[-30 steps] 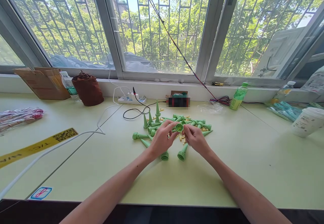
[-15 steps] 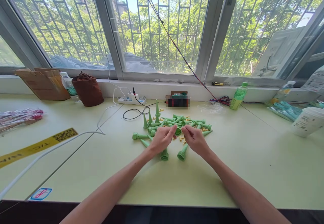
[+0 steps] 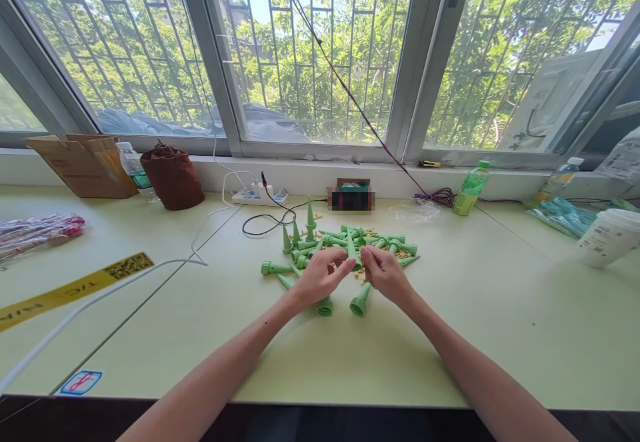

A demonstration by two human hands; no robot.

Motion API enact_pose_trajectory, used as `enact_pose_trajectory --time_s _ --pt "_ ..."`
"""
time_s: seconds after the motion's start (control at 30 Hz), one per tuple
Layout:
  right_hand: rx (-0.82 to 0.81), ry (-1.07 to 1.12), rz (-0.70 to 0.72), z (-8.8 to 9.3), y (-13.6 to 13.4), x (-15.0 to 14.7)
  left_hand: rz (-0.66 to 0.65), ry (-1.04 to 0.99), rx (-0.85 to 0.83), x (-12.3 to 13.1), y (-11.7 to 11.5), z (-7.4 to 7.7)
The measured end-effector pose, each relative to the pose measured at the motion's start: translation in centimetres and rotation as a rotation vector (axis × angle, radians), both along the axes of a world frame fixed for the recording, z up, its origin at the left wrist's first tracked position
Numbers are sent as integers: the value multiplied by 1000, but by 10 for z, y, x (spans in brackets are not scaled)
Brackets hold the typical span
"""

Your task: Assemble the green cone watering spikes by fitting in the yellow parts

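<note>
A green plastic spike [image 3: 352, 250] with a wide collar stands tip-up between my hands. My left hand [image 3: 323, 275] holds it between thumb and fingers. Right beside the collar, my right hand [image 3: 387, 274] is closed in a pinch; whatever its fingertips hold is hidden. Several more green spikes lie heaped behind and around both hands, with small yellow pieces [image 3: 369, 231] scattered among them. Nearer to me lie two collared spikes, one by my left wrist [image 3: 325, 307] and one under my right hand [image 3: 359, 305]. A few spikes [image 3: 311, 221] stand upright at the back left.
Behind the pile are a black device with a blurred face [image 3: 351, 199] and a power strip [image 3: 260, 195]. A brown pouch [image 3: 173, 177] and a cardboard box [image 3: 83, 167] stand left. A green bottle [image 3: 471, 189] and white cup [image 3: 609, 238] stand right. A white cable [image 3: 145, 270] crosses the left side.
The spike between my hands has turned from its open collar facing me to its tip pointing up. My left fingers have loosened and shifted around it; my right hand stays pinched.
</note>
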State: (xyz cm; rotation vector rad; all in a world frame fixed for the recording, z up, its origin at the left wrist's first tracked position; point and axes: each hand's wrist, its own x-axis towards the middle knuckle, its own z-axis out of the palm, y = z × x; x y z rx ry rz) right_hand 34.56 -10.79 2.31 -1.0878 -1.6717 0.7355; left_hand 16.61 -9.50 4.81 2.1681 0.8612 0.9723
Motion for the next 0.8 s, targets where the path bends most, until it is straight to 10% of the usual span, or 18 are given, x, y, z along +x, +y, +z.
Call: enact_pose_trajectory --time_s 0.8 --pt "-77 147 11 -1 3 -1 88 63 306 2 6 -16"
